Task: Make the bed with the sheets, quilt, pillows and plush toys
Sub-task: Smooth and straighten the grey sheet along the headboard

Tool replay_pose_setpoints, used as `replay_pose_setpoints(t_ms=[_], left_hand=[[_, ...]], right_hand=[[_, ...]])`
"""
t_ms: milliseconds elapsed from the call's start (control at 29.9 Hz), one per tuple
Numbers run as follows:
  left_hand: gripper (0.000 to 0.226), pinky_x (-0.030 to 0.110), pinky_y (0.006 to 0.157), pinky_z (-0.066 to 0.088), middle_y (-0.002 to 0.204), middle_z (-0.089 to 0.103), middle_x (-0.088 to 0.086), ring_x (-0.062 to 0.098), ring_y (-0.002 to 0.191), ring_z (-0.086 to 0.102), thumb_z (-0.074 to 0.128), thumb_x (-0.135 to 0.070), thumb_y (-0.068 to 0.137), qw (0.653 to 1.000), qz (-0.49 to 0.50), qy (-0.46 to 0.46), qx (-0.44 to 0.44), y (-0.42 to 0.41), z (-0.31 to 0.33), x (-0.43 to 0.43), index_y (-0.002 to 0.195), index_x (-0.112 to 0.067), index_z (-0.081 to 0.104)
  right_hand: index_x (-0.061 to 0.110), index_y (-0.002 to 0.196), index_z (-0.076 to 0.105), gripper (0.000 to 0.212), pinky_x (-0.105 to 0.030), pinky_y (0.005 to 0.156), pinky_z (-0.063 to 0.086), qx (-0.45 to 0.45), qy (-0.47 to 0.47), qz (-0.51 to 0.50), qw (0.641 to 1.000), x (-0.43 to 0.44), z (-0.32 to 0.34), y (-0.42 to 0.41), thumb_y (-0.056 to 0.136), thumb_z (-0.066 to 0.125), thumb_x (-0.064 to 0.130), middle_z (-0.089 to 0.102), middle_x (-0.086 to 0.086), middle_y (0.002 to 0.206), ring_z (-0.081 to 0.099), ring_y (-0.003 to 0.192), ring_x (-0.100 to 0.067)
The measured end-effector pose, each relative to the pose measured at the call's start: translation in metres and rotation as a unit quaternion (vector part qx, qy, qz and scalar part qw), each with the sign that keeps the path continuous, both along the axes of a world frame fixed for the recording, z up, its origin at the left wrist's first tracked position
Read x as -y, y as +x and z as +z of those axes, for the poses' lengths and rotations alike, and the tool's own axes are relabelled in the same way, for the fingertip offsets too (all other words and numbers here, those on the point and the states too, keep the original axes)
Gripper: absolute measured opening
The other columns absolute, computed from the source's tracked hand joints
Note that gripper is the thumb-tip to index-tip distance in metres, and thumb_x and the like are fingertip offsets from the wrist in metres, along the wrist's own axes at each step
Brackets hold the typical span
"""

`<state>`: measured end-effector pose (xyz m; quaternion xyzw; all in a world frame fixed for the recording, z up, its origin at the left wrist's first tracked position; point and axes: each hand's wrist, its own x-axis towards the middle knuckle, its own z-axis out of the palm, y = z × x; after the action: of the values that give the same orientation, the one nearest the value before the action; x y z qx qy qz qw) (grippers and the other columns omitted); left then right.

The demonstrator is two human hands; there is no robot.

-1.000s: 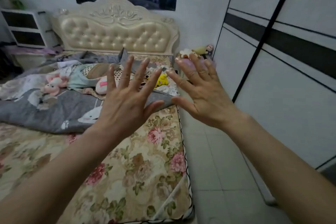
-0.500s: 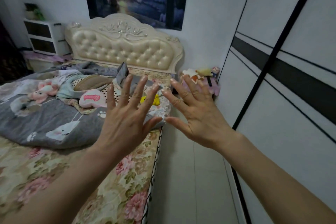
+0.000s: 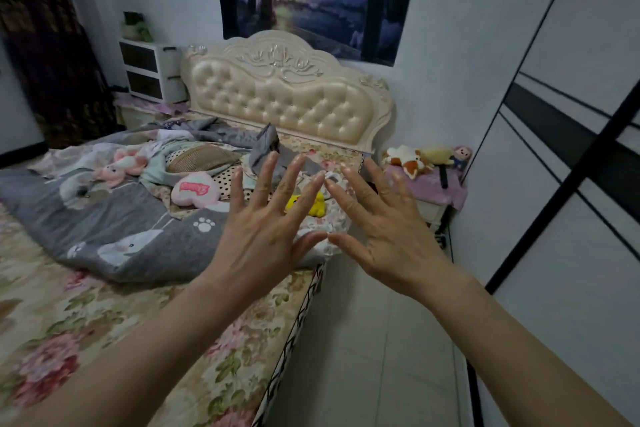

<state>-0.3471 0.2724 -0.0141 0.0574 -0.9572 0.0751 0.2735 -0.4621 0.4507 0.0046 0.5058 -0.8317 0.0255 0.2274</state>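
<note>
Hands first: both are raised in front of me, backs toward the camera, holding nothing. My left hand (image 3: 263,236) has its fingers (image 3: 266,177) spread wide and straight, thumb angled out to the right. My right hand (image 3: 388,232) is likewise splayed, thumb pointing left. The two thumb tips sit just beside each other; I cannot tell whether they touch. Neither hand contacts any bedding.

Bed (image 3: 104,322): the floral mattress surface is bare across the near half. A grey quilt (image 3: 114,218) with animal and paw prints lies crumpled across the middle, its near edge bunched beneath my left hand in view. Behind it, rumpled sheets (image 3: 214,132) are heaped near the padded cream headboard (image 3: 287,100).

Plush toys on the bed: a pink bunny (image 3: 119,166) at the left on the quilt, a pink heart cushion (image 3: 195,189) near the centre, and a yellow duck (image 3: 311,206) partly hidden behind my left fingers. A brown-topped polka-dot pillow (image 3: 204,159) lies among the sheets.

Beside the bed, at the right of the headboard, a nightstand (image 3: 433,191) draped in purple cloth carries further plush toys (image 3: 408,159). A wardrobe (image 3: 571,184) with black stripes lines the right wall. The tiled floor (image 3: 374,357) runs between bed and wardrobe.
</note>
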Motion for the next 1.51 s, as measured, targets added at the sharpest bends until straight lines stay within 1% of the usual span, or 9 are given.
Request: replay_pose_setpoints(t_ms=[134,167,335,569,803,971,1105,1305,1506], left_hand=[[0.071,0.067,0.113,0.011,0.163,0.005,0.006,0.035,0.149,0.0,0.017,-0.067,0.096,1.0,0.013,-0.004,0.008,-0.084,-0.004,0.012,0.156,-0.029,0.012],[0.071,0.067,0.112,0.012,0.163,0.004,0.006,0.035,0.149,0.0,0.016,-0.067,0.096,1.0,0.012,-0.009,-0.003,-0.089,-0.006,0.014,0.156,-0.029,0.013],[0.071,0.067,0.111,0.015,0.163,0.007,0.007,0.037,0.149,0.003,0.017,-0.066,0.095,1.0,0.029,0.001,0.006,-0.217,0.008,0.052,0.155,-0.027,0.015],[0.073,0.067,0.111,0.015,0.163,0.002,0.006,0.034,0.149,-0.002,0.013,-0.068,0.096,1.0,0.029,0.0,0.007,-0.334,0.015,0.07,0.156,-0.027,0.009],[0.073,0.067,0.112,0.014,0.163,0.004,0.005,0.033,0.149,-0.001,0.017,-0.066,0.096,0.997,0.069,-0.006,0.021,-0.484,0.008,0.083,0.156,-0.025,0.013],[0.071,0.068,0.111,0.017,0.163,0.004,0.005,0.034,0.149,0.002,0.01,-0.065,0.097,0.996,0.09,0.015,0.023,-0.581,0.006,0.076,0.156,-0.025,0.013],[0.071,0.067,0.112,0.015,0.163,-0.001,0.005,0.034,0.149,-0.003,0.015,-0.065,0.097,0.992,0.122,0.019,0.029,-0.649,0.008,0.083,0.156,-0.025,0.01],[0.071,0.066,0.113,0.013,0.163,-0.001,0.004,0.033,0.149,-0.004,0.017,-0.065,0.096,0.988,0.152,0.022,0.033,-0.736,-0.005,0.12,0.156,-0.027,0.004],[0.071,0.066,0.114,0.01,0.163,0.003,0.005,0.033,0.149,-0.004,0.016,-0.064,0.096,0.985,0.166,0.017,0.034,-0.819,-0.019,0.189,0.156,-0.027,0.009]], right_hand=[[0.036,0.154,0.004,0.066,-0.05,0.119,-0.002,0.001,-0.003,0.008,1.0,0.015,-0.004,-0.086,0.096,0.014,0.067,-0.002,0.006,0.163,-0.01,0.15,-0.019],[0.036,0.154,0.004,0.066,-0.05,0.119,0.0,-0.005,-0.005,0.013,1.0,0.015,-0.006,-0.093,0.096,0.014,0.066,-0.001,0.006,0.163,-0.01,0.15,-0.019],[0.033,0.154,0.016,0.066,-0.054,0.118,0.01,0.019,-0.001,-0.004,1.0,0.047,0.011,-0.23,0.097,0.015,0.066,0.011,0.003,0.163,0.0,0.15,-0.022],[0.036,0.154,0.003,0.067,-0.052,0.119,0.004,-0.002,-0.016,0.014,1.0,0.071,0.018,-0.346,0.096,0.014,0.066,-0.002,0.007,0.163,-0.011,0.149,-0.018],[0.03,0.155,0.015,0.067,-0.049,0.12,0.001,0.0,-0.013,0.047,0.999,0.089,0.008,-0.505,0.097,0.024,0.063,0.004,0.005,0.163,-0.006,0.15,-0.02],[0.032,0.155,0.011,0.068,-0.051,0.119,0.003,0.021,-0.009,0.074,0.997,0.091,0.008,-0.613,0.096,0.021,0.064,-0.001,0.007,0.163,-0.01,0.15,-0.019],[0.032,0.155,0.012,0.068,-0.053,0.119,0.006,0.027,0.007,0.1,0.995,0.107,0.008,-0.692,0.096,0.023,0.065,-0.002,0.008,0.163,-0.011,0.149,-0.018],[0.03,0.154,0.019,0.066,-0.05,0.119,0.003,0.014,0.019,0.122,0.992,0.146,-0.003,-0.787,0.097,0.023,0.063,0.004,0.004,0.163,-0.006,0.15,-0.021],[0.032,0.155,0.013,0.065,-0.046,0.119,-0.006,0.013,0.021,0.136,0.99,0.209,-0.011,-0.877,0.098,0.029,0.06,0.0,0.006,0.163,-0.011,0.149,-0.019]])
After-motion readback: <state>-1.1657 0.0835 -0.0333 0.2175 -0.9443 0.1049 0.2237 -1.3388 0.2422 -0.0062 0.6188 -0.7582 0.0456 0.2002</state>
